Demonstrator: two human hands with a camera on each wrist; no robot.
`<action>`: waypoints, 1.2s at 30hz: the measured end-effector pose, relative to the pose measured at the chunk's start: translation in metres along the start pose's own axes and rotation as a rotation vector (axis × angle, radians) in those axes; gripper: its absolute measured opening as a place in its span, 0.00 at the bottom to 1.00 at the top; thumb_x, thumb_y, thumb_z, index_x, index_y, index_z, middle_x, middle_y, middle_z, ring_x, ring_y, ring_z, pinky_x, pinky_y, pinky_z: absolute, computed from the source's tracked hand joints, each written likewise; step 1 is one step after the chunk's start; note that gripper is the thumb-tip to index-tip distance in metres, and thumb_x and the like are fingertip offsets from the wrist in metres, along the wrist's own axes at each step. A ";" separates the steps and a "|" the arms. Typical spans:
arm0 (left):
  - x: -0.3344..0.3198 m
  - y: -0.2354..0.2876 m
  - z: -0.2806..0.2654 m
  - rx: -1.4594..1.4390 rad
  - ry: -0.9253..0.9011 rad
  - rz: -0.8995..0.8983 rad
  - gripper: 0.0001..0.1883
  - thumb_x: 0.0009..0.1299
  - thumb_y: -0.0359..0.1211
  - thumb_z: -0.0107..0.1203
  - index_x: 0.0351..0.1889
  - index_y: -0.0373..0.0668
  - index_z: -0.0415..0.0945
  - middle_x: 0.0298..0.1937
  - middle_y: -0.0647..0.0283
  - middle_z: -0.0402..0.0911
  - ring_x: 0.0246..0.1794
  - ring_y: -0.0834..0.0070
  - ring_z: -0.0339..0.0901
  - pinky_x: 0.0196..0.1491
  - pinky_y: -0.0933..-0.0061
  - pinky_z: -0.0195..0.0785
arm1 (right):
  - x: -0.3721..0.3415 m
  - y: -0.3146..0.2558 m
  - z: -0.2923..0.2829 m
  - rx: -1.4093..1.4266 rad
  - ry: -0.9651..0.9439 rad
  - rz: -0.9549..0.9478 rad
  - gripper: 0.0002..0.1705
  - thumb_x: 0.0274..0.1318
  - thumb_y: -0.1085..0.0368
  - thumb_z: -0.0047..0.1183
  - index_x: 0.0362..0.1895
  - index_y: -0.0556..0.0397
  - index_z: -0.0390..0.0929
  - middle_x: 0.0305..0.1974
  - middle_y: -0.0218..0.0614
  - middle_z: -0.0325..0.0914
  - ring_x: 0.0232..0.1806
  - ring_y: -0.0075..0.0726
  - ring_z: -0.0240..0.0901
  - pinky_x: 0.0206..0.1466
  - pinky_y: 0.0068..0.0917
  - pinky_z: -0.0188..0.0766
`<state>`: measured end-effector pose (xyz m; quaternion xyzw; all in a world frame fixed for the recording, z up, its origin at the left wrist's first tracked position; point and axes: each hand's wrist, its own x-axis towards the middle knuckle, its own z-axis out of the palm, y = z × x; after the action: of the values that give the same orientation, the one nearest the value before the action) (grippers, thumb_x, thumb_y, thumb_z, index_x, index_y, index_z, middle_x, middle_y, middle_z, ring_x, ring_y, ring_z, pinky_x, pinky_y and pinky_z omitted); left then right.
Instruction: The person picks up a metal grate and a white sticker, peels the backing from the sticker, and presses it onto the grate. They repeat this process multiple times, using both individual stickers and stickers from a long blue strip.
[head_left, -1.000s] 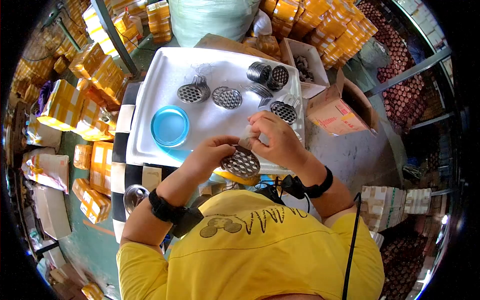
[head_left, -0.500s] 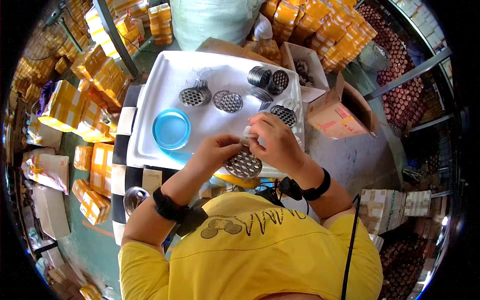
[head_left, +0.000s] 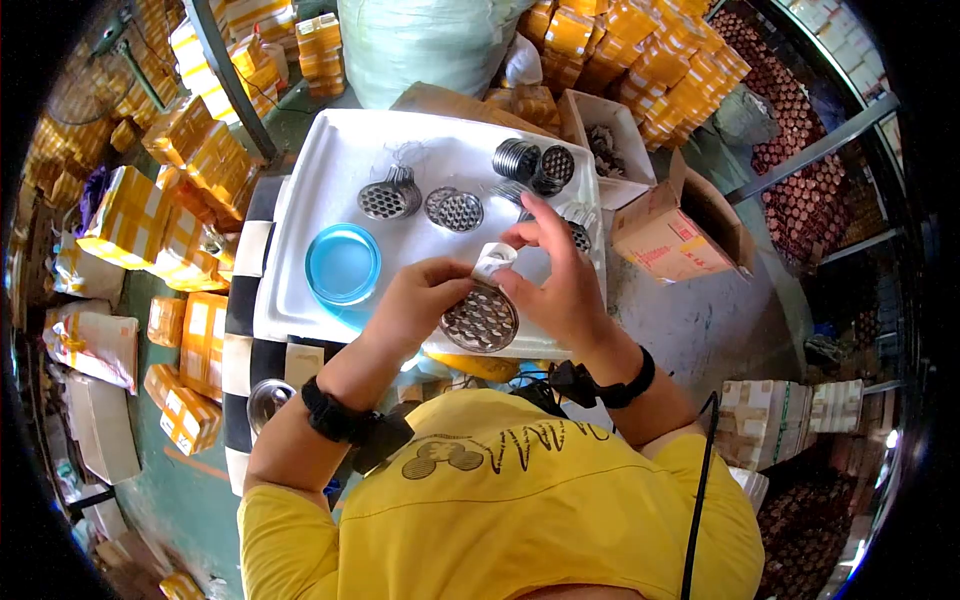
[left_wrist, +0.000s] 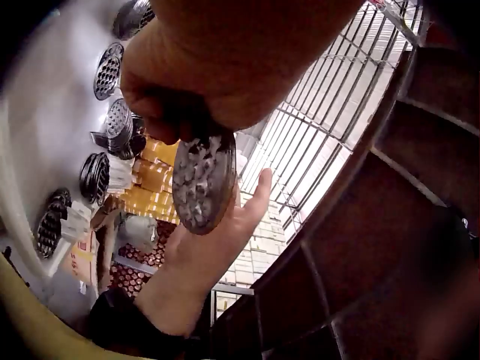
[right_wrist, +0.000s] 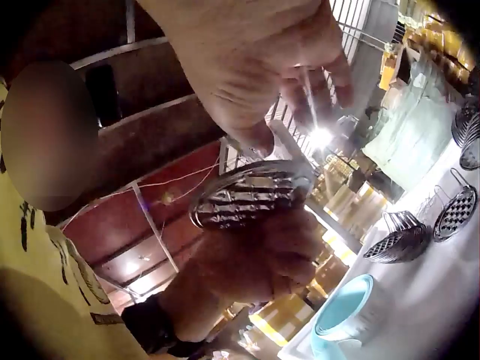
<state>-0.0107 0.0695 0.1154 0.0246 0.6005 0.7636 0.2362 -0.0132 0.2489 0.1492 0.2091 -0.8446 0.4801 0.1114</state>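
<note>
In the head view my left hand (head_left: 415, 303) pinches a round perforated metal disc (head_left: 480, 318) by its upper edge, in front of the tray's near edge. A small white wrapped strip (head_left: 493, 260) stands up from the top of the disc. Close beside it, my right hand (head_left: 560, 285) has its index finger raised and fingers spread, with the thumb right at the strip. The right wrist view shows the disc (right_wrist: 255, 195) edge-on above my left hand (right_wrist: 255, 259). Seen from the left wrist, the disc (left_wrist: 202, 184) overlaps my right hand (left_wrist: 217, 240).
A white foam tray (head_left: 300, 215) bears a light-blue round container (head_left: 343, 264), stacks of similar discs (head_left: 390, 197) and two overlapping discs (head_left: 455, 208). More stacks (head_left: 530, 165) stand at its right. Open cardboard box (head_left: 685, 225) and white bin (head_left: 605, 140) lie beyond the tray's right side.
My right hand's fingers have lifted and spread away from the white strip, which now shows more plainly. My left hand still holds the disc in nearly the same place.
</note>
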 end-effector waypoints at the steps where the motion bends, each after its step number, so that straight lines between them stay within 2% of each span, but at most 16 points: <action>1: -0.001 0.000 0.001 0.007 -0.001 -0.009 0.12 0.62 0.29 0.51 0.41 0.32 0.73 0.35 0.62 0.77 0.33 0.78 0.74 0.39 0.80 0.67 | -0.001 0.000 -0.002 0.122 -0.022 0.078 0.21 0.44 0.65 0.58 0.45 0.57 0.70 0.37 0.41 0.76 0.39 0.38 0.75 0.42 0.30 0.70; 4: -0.004 0.001 0.004 -0.039 -0.016 -0.019 0.12 0.64 0.27 0.48 0.43 0.30 0.73 0.36 0.61 0.78 0.34 0.80 0.74 0.39 0.80 0.68 | -0.005 0.018 -0.005 0.182 -0.263 0.271 0.19 0.49 0.64 0.56 0.44 0.60 0.70 0.37 0.32 0.75 0.40 0.23 0.70 0.46 0.22 0.66; 5: -0.005 0.002 0.005 -0.048 -0.027 -0.025 0.12 0.64 0.27 0.48 0.43 0.31 0.73 0.36 0.61 0.78 0.34 0.80 0.74 0.39 0.80 0.68 | -0.006 0.021 -0.004 0.208 -0.265 0.269 0.16 0.52 0.63 0.55 0.41 0.60 0.72 0.36 0.31 0.75 0.39 0.20 0.69 0.45 0.20 0.66; 8: -0.008 0.002 0.007 -0.067 -0.052 -0.029 0.12 0.65 0.27 0.47 0.43 0.31 0.73 0.36 0.62 0.78 0.34 0.81 0.74 0.40 0.80 0.68 | -0.009 0.025 0.000 0.242 -0.155 0.227 0.13 0.47 0.61 0.57 0.33 0.58 0.75 0.28 0.38 0.77 0.31 0.26 0.73 0.36 0.25 0.69; 14: -0.009 -0.003 0.008 -0.095 -0.074 -0.055 0.12 0.66 0.30 0.47 0.44 0.33 0.72 0.36 0.64 0.78 0.34 0.82 0.74 0.40 0.80 0.67 | -0.014 0.027 0.005 0.302 -0.116 0.258 0.11 0.48 0.63 0.56 0.31 0.58 0.74 0.26 0.39 0.77 0.29 0.24 0.71 0.33 0.25 0.68; 17: -0.008 -0.007 0.008 -0.081 -0.061 -0.118 0.12 0.67 0.31 0.47 0.44 0.33 0.72 0.34 0.64 0.77 0.34 0.83 0.73 0.39 0.81 0.67 | -0.012 0.019 -0.002 0.116 -0.188 0.294 0.06 0.51 0.68 0.53 0.33 0.59 0.74 0.28 0.27 0.74 0.30 0.14 0.66 0.33 0.16 0.66; 23: -0.009 -0.009 0.008 -0.053 -0.127 -0.101 0.12 0.65 0.29 0.48 0.44 0.33 0.69 0.35 0.62 0.76 0.33 0.79 0.74 0.37 0.80 0.69 | -0.016 0.029 0.005 0.164 -0.207 0.401 0.06 0.50 0.69 0.54 0.31 0.58 0.74 0.27 0.25 0.74 0.29 0.12 0.65 0.31 0.15 0.65; 26: -0.010 -0.013 0.012 -0.139 -0.082 -0.112 0.11 0.65 0.29 0.49 0.43 0.33 0.69 0.34 0.62 0.76 0.32 0.80 0.74 0.36 0.80 0.69 | -0.019 0.026 0.011 0.427 -0.244 0.514 0.06 0.49 0.70 0.55 0.32 0.58 0.74 0.27 0.25 0.74 0.29 0.13 0.66 0.31 0.16 0.65; 28: -0.007 -0.018 0.012 -0.195 -0.053 -0.143 0.11 0.65 0.29 0.49 0.44 0.33 0.68 0.33 0.62 0.76 0.30 0.80 0.74 0.35 0.80 0.69 | -0.028 0.039 0.015 0.393 -0.276 0.428 0.07 0.49 0.70 0.55 0.33 0.58 0.73 0.28 0.26 0.74 0.30 0.14 0.67 0.32 0.16 0.66; 29: -0.006 -0.020 0.011 -0.167 -0.095 -0.159 0.11 0.65 0.28 0.49 0.44 0.34 0.68 0.33 0.62 0.75 0.30 0.80 0.74 0.34 0.81 0.69 | -0.031 0.043 0.015 0.374 -0.292 0.385 0.07 0.49 0.70 0.55 0.34 0.59 0.73 0.29 0.26 0.75 0.31 0.15 0.67 0.32 0.17 0.66; 31: -0.005 -0.023 0.008 -0.113 -0.177 -0.192 0.11 0.64 0.28 0.49 0.43 0.34 0.69 0.32 0.63 0.75 0.29 0.81 0.74 0.33 0.81 0.69 | -0.033 0.040 0.012 0.312 -0.323 0.378 0.08 0.49 0.71 0.54 0.35 0.59 0.73 0.29 0.27 0.75 0.31 0.16 0.67 0.33 0.17 0.66; 33: -0.002 -0.028 0.008 -0.051 -0.167 -0.190 0.11 0.64 0.28 0.50 0.42 0.34 0.69 0.32 0.63 0.75 0.29 0.81 0.73 0.33 0.82 0.68 | -0.035 0.046 0.014 0.290 -0.345 0.373 0.07 0.51 0.70 0.52 0.35 0.58 0.73 0.28 0.27 0.75 0.31 0.15 0.67 0.33 0.17 0.66; 36: 0.002 -0.028 0.011 0.007 -0.192 -0.213 0.10 0.63 0.29 0.51 0.41 0.34 0.70 0.33 0.64 0.76 0.30 0.82 0.73 0.34 0.81 0.67 | -0.038 0.048 0.004 0.393 -0.246 0.452 0.06 0.52 0.69 0.51 0.34 0.58 0.72 0.26 0.26 0.74 0.29 0.14 0.66 0.31 0.15 0.64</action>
<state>0.0005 0.0852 0.0924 0.0344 0.5768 0.7262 0.3724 -0.0017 0.2767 0.0954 0.0903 -0.7679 0.6178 -0.1432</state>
